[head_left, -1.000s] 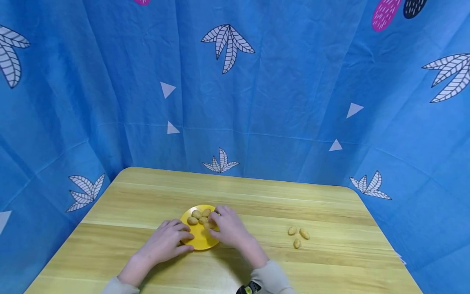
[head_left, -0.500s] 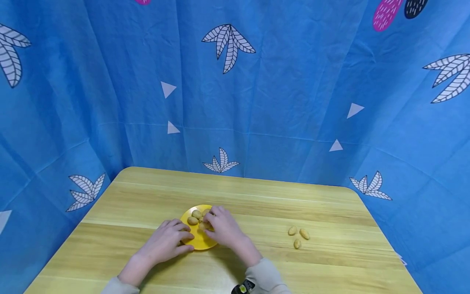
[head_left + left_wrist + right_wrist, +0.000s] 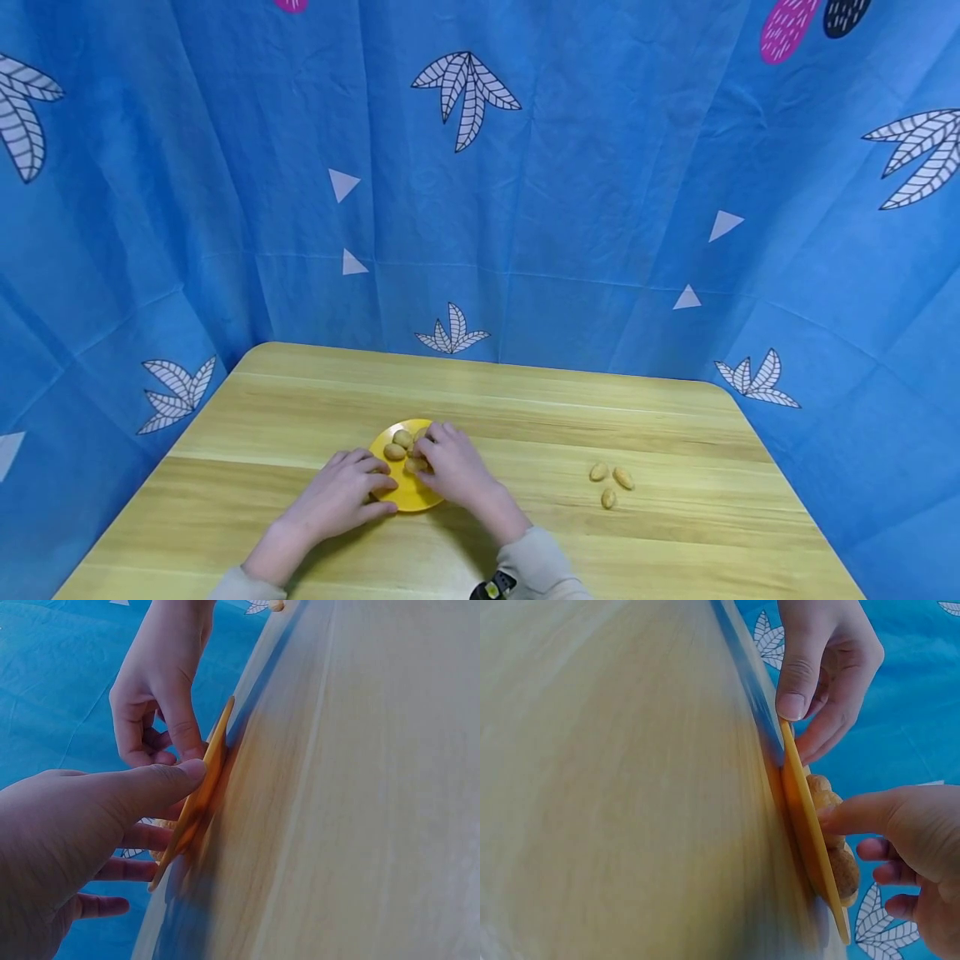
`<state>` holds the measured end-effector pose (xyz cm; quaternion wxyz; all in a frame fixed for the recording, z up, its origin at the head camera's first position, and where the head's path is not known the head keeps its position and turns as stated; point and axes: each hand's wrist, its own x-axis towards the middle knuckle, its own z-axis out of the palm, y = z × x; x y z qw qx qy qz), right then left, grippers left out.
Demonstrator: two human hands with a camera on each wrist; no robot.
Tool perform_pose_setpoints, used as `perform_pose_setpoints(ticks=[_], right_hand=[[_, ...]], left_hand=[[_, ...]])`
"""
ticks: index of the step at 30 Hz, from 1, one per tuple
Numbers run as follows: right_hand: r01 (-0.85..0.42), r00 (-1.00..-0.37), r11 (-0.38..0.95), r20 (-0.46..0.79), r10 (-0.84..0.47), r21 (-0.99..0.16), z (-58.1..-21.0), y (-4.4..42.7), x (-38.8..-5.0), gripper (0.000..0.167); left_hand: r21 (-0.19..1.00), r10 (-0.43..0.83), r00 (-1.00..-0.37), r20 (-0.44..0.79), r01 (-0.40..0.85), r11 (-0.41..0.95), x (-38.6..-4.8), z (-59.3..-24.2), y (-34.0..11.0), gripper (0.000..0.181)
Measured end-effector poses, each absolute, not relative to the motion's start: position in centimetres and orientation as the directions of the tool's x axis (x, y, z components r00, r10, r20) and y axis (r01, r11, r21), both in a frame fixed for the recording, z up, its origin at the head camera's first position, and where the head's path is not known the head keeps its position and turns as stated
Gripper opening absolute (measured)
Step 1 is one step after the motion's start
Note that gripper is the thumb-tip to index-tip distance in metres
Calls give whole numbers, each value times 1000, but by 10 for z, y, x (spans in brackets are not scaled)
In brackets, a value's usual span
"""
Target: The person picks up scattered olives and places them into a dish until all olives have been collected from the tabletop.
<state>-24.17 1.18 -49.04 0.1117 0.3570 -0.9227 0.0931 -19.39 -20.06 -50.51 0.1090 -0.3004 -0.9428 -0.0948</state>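
Note:
In the head view the left hand (image 3: pixel 341 493) holds the left rim of a yellow plate (image 3: pixel 414 497), its thumb at the near edge. Several tan, nut-like pieces (image 3: pixel 394 452) lie on the plate's far half. The right hand (image 3: pixel 453 467) is over the plate's right side, thumb and fingertips around one piece (image 3: pixel 414 466), partly hidden by the fingers. From the right wrist, the right thumb (image 3: pixel 862 813) touches a piece beside a browner one (image 3: pixel 844 874). The left wrist view shows the left thumb (image 3: pixel 161 785) against the orange-looking rim (image 3: pixel 217 750).
Three small tan pieces (image 3: pixel 622 477) lie apart on the wooden table (image 3: pixel 705 533), right of the right forearm. A blue patterned curtain (image 3: pixel 585 208) hangs behind and beside the table. The right wrist wears a dark watch (image 3: pixel 492 586).
The right hand has moved left over the plate, and the piece at its fingertips has shifted left and slightly nearer. The left hand has stayed on the rim.

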Motion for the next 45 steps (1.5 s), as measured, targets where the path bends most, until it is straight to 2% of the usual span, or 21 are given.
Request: perform_pose_setpoints(ticks=[28,45], right_hand=[[-681,-715,728,285,-638,-79,-493,12,-243,16],[-675,-723,729,300,-622,-116,-487,28,-241,25]], left_hand=[[119,541,-800,258,583,804,-194,-503,-199,33],[118,542,-799,261,584,803,-195,-503,-199,33]])
